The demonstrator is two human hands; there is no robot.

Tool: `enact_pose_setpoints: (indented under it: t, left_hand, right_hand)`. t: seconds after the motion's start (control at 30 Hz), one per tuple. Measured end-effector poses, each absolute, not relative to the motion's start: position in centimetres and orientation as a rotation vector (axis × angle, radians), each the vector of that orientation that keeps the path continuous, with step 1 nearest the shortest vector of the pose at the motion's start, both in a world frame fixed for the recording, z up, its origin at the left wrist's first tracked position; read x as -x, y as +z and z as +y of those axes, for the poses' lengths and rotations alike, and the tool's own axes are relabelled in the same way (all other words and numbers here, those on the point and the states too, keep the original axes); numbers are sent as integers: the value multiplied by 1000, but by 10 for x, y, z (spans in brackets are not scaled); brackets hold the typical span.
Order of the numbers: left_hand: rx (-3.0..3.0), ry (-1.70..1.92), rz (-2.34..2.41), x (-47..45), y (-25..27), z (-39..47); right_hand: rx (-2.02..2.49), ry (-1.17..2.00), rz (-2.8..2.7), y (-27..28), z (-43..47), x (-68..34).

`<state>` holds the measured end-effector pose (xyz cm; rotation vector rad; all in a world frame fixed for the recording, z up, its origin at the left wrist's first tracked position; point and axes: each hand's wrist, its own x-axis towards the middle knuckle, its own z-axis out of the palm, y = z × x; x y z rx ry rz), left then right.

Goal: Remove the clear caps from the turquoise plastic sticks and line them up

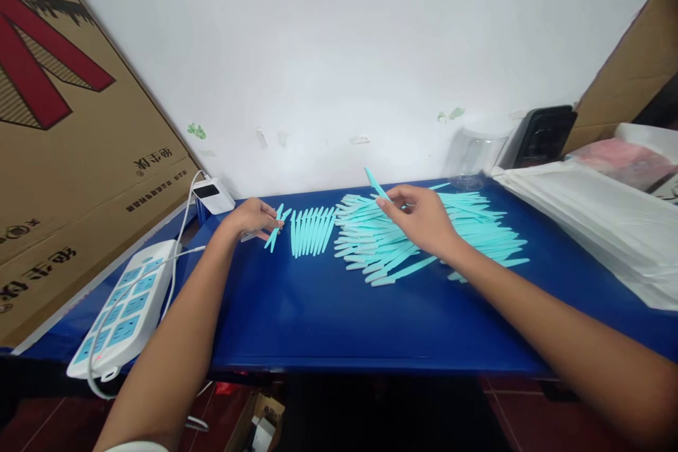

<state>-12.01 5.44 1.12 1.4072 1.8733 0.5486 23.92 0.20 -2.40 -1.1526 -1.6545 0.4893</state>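
Many slim turquoise sticks, which look like eyebrow razors, lie on the blue table (318, 318). A wide loose pile (381, 240) spreads right of the middle. Left of it, several razors lie side by side in a neat row (312, 232). My left hand (253, 217) is closed at the row's left end, with a few crossed razors (274, 232) at its fingertips. Over the pile, my right hand (421, 215) pinches one razor (375, 183), its tip pointing up and left. The palm and forearm cover part of the pile.
A white power strip (127, 311) with cables and a small white device with a dark screen (210, 195) are at left, beside a large carton (79, 155). At right are a clear jar (477, 155), a black case (543, 134) and stacked white bags (593, 219). A white wall (328, 49) stands behind.
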Motion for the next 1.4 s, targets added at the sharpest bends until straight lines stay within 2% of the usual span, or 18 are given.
enact_pose_setpoints:
  t: [0.57, 0.77, 1.0, 1.13, 1.4]
  left_hand:
    - [-1459, 371, 1991, 126, -3, 63]
    - [-1544, 173, 2001, 118, 1, 57]
    - [-1559, 175, 1930, 117, 6, 54]
    - [-1606, 238, 2084, 126, 4, 60]
    - [-1793, -10, 2254, 128, -6, 64]
  right_hand:
    - [1134, 496, -1684, -22, 0, -241]
    - [1135, 501, -1687, -24, 2, -241]
    - [1131, 516, -1692, -25, 2, -241]
    - [1133, 513, -1696, -25, 2, -241]
    - [1127, 470, -1714, -24, 2, -241]
